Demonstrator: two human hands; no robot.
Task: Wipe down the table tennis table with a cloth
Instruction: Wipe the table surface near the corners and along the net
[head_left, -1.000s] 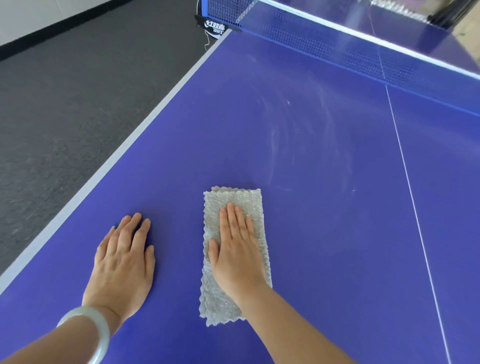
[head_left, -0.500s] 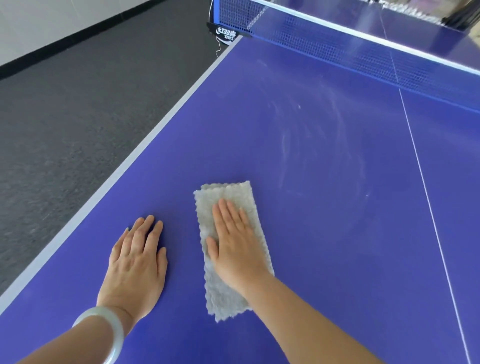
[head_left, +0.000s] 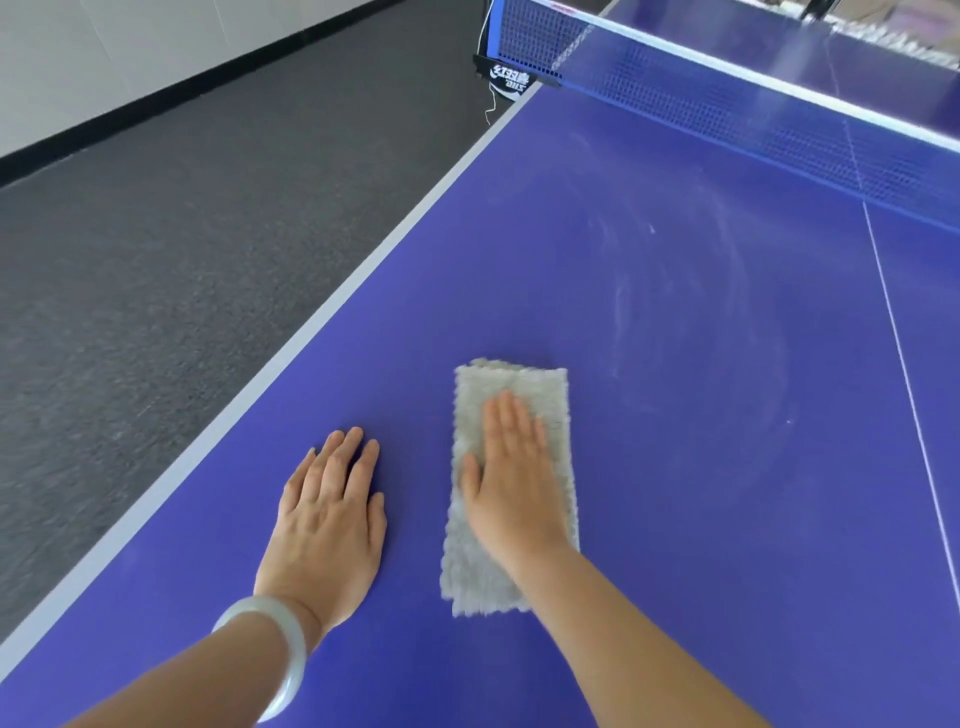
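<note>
One streaked blue table (head_left: 701, 493), grey cloth (head_left: 524, 382) under right hand (head_left: 514, 483), dark carpet (head_left: 182, 260)

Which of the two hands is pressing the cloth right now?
The right hand, flat on the grey cloth. The left hand, with a pale bangle at its wrist, rests on the bare blue table beside the cloth, apart from it.

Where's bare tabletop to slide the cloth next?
Bare table runs from the cloth to the net, pale-streaked, and right to the centre line. Crowded: a narrow strip between the left hand and the right hand flat on the cloth.
</note>
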